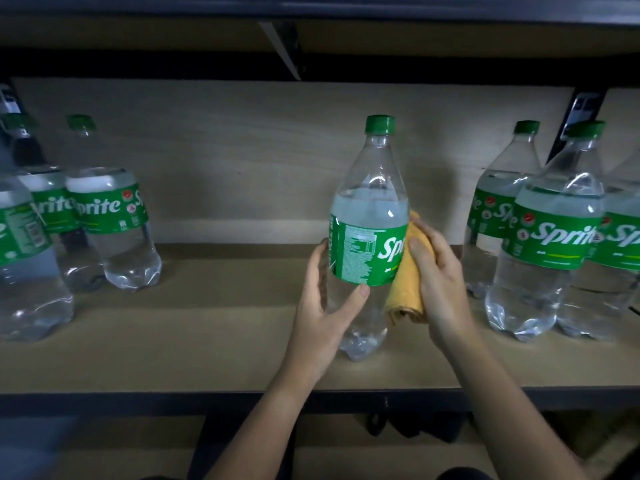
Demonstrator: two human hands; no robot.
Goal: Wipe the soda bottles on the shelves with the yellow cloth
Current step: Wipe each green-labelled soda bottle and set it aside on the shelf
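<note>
A clear soda bottle (369, 216) with a green cap and green Sprite label stands upright in the middle of the wooden shelf (214, 341). My left hand (322, 317) grips its lower left side, thumb across the front below the label. My right hand (434, 282) holds a folded yellow cloth (405, 292) and presses it against the bottle's right side at label height. Part of the cloth is hidden under my right hand.
Three more Sprite bottles (110, 220) stand at the left of the shelf and several (550, 244) at the right. A wooden back panel (259, 150) closes the rear. Another shelf board (311, 32) hangs overhead, and a dark front rail (138, 403) edges the shelf.
</note>
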